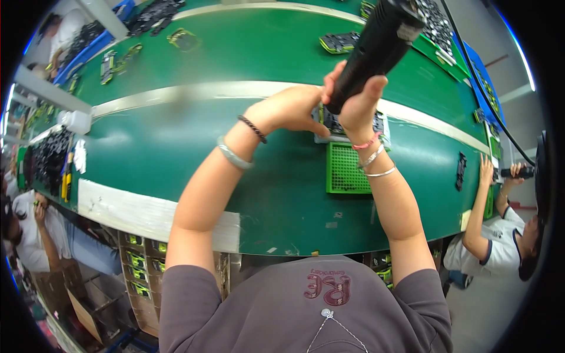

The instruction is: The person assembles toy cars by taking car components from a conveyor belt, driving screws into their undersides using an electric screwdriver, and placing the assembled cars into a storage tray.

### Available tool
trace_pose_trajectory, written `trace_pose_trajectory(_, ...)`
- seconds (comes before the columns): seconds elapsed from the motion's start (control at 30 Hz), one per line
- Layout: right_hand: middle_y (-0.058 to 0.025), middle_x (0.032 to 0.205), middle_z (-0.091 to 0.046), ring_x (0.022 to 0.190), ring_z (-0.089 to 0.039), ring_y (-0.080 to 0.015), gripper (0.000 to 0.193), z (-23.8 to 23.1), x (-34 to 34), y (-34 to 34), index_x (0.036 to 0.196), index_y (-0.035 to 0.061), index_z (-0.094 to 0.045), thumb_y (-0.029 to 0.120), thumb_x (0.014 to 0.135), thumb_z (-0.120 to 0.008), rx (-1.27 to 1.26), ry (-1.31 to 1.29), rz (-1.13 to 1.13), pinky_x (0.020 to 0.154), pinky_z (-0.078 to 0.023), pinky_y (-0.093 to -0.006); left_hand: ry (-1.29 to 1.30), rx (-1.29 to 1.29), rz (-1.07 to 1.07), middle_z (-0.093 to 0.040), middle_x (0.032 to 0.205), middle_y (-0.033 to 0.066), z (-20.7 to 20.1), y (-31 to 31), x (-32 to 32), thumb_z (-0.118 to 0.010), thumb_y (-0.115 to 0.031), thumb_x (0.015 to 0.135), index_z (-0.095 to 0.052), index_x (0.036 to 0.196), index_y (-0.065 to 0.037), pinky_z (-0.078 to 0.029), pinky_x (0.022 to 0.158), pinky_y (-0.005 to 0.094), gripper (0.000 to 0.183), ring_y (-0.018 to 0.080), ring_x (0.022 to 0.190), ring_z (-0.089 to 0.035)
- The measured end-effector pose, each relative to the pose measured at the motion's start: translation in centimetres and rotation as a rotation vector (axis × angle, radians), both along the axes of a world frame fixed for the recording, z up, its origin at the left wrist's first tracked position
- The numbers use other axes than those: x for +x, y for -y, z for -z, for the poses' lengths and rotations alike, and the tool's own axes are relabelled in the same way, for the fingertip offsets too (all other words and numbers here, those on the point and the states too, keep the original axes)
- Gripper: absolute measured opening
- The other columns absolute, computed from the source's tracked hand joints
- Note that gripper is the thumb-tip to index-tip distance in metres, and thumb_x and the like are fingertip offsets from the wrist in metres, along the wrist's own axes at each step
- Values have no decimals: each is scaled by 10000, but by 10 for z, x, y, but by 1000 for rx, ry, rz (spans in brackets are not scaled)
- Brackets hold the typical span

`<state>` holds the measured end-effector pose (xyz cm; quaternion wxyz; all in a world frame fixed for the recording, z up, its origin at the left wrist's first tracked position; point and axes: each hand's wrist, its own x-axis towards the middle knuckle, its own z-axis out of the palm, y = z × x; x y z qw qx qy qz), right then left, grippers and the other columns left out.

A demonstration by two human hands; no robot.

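Right hand (358, 109) with fingers wrapped round a black cylindrical tool (372, 56), best held square to the dark part (333, 123) beyond the green basket (329, 170); left hand (298, 108), fingertip grip hidden, should steady that part

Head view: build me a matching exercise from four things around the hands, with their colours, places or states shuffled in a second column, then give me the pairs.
Things:
1. Cylindrical tool
2. Shallow tray
3. Flat sheet
4. Slim part

Colours, places or states:
A. White, lying along the near edge of the green table
B. Dark, lying by itself toward the table's right side
C. Black, held in the right hand
D. Bright green, with a grid of holes

Right pairs: 1-C, 2-D, 3-A, 4-B.
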<state>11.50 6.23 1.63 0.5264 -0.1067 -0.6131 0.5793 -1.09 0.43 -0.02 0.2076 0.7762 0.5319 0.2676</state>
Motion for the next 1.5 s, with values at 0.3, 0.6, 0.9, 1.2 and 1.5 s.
trace_pose_trajectory(0.3, -72, 603, -481, 517, -495, -184, 945, -42, 61, -8, 845, 33, -478, 917, 602, -250, -103, -205, -12, 498, -433, -314, -58, 19, -20, -604, 979, 155, -4, -4, 2, -791, -297, 630, -549, 1030, -25, -458, 820, 366, 540, 306, 948, -573)
trace_pose_trajectory(0.6, -64, 625, -480, 521, -486, -159, 889, 37, 193, -10, 854, 38, -439, 887, 600, -376, -93, 61, 295, 498, -423, -278, 689, 78, -238, -584, 1036, 73, -69, 13, -68, -691, -48, 747, -456, 1203, -16, -461, 835, 262, 514, 127, 936, -563)
trace_pose_trajectory(0.9, -61, 655, -482, 548, -490, -151, 850, 45, 199, -16, 873, 41, -437, 855, 633, -396, -156, 92, 255, 510, -404, -257, -580, -162, -391, -608, 1044, 180, -12, -54, -89, -772, -256, 611, -604, 1124, -82, -459, 853, 393, 567, 335, 969, -565)
trace_pose_trajectory(1.2, -76, 632, -527, 540, -530, -135, 832, 43, 202, -17, 847, -22, -507, 793, 711, -420, -142, 1, 313, 489, -419, -236, -149, 222, -33, -606, 1053, 153, -52, -126, 42, -671, -244, 790, -620, 1054, -41, -463, 839, 348, 337, 287, 980, -581)
trace_pose_trajectory(1.5, -69, 634, -504, 533, -513, -149, 857, 43, 198, -14, 860, 6, -474, 835, 650, -418, -162, 19, 279, 497, -420, -252, -241, 203, 23, -548, 1210, 116, 18, -212, 129, -505, -154, 835, -593, 1145, -139, -453, 900, 396, 322, 315, 1053, -549)
